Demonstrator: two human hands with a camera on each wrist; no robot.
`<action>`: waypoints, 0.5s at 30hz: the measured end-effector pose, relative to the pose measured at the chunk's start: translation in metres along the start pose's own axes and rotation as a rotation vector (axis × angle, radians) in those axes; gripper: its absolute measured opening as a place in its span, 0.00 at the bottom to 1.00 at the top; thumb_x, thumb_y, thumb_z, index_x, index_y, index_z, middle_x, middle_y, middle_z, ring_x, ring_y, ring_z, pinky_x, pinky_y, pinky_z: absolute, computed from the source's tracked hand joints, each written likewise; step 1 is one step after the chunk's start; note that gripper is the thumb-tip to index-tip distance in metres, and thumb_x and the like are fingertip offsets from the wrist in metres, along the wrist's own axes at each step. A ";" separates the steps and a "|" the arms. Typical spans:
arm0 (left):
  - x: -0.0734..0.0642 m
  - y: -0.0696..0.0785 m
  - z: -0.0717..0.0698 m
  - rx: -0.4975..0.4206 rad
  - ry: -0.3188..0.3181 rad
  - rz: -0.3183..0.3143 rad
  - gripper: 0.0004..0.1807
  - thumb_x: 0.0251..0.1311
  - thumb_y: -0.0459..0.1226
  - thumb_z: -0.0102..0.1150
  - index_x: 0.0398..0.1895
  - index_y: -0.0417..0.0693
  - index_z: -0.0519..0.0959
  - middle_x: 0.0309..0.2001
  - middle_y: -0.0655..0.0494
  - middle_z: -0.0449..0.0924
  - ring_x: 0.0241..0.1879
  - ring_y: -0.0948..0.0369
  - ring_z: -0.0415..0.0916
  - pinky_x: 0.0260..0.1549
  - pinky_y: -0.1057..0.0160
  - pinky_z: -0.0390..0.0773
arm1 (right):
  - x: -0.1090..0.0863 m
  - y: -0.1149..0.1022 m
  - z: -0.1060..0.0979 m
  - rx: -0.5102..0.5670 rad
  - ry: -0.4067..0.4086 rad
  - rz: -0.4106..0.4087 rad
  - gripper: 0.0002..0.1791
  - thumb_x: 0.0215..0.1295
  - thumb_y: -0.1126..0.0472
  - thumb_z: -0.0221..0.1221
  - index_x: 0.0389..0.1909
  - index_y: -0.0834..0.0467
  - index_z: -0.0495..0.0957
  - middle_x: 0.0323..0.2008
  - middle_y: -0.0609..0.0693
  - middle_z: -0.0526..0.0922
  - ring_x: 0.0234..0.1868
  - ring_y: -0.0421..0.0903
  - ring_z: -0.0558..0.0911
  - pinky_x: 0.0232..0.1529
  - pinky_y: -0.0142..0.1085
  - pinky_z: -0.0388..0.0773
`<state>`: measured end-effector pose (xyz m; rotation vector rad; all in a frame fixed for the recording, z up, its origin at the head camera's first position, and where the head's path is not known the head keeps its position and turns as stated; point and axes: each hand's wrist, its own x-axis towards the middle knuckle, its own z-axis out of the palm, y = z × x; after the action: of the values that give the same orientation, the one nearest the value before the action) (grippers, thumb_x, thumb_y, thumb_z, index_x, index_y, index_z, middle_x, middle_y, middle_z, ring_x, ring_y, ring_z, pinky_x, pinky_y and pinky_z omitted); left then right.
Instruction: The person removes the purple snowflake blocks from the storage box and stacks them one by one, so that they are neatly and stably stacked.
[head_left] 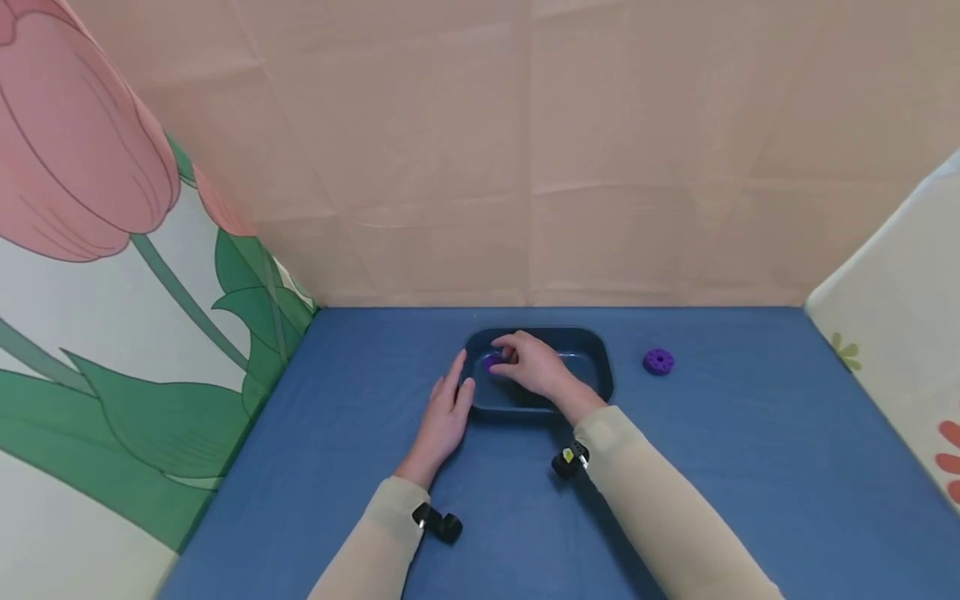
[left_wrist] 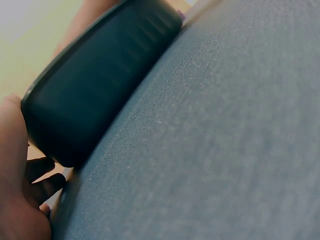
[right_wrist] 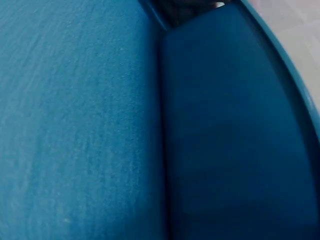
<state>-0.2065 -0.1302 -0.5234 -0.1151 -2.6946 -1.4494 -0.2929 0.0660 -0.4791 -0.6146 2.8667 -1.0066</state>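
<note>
A dark blue rectangular tray (head_left: 607, 371) lies on the table, its outer wall (left_wrist: 105, 85) filling much of the left wrist view. My left hand (head_left: 442, 417) rests against the tray's left side, fingers mostly straight, thumb at the near corner. Inside the tray's left end, the thumb and fingers of my right hand (head_left: 532, 362) bend around a small purple disc (head_left: 491, 362), which they partly hide. The right wrist view shows the tray's near wall (right_wrist: 230, 120), with my right fingers out of sight. A second purple disc (head_left: 658, 362), round with small holes, sits right of the tray.
Blue cloth (head_left: 750, 467) covers the table. A plain beige sheet (head_left: 525, 167) rises behind it. On the left hangs a tulip-printed sheet (head_left: 187, 333), on the right a white flower-printed one (head_left: 900, 300). Each wrist wears a small black camera (head_left: 570, 460).
</note>
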 end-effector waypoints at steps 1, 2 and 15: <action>0.000 0.000 0.000 -0.001 0.000 -0.001 0.28 0.76 0.57 0.37 0.76 0.85 0.46 0.77 0.73 0.51 0.78 0.43 0.44 0.69 0.32 0.52 | 0.000 0.000 0.000 0.000 -0.007 0.000 0.27 0.62 0.48 0.68 0.61 0.51 0.78 0.43 0.49 0.80 0.41 0.47 0.78 0.46 0.43 0.78; 0.000 0.000 0.000 -0.002 0.000 -0.001 0.28 0.76 0.57 0.37 0.76 0.85 0.46 0.77 0.74 0.51 0.78 0.43 0.44 0.70 0.32 0.52 | 0.000 0.000 0.001 0.003 -0.014 0.001 0.27 0.62 0.49 0.68 0.61 0.52 0.78 0.43 0.49 0.80 0.41 0.47 0.78 0.46 0.43 0.78; 0.000 0.001 -0.001 -0.001 0.004 0.013 0.28 0.76 0.58 0.37 0.75 0.87 0.46 0.77 0.72 0.52 0.78 0.43 0.45 0.69 0.32 0.53 | 0.002 0.007 0.004 -0.054 -0.049 0.009 0.28 0.60 0.48 0.69 0.61 0.51 0.78 0.42 0.49 0.80 0.40 0.47 0.77 0.47 0.43 0.77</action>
<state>-0.2062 -0.1306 -0.5225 -0.1292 -2.6849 -1.4453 -0.2962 0.0680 -0.4868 -0.6201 2.8595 -0.9024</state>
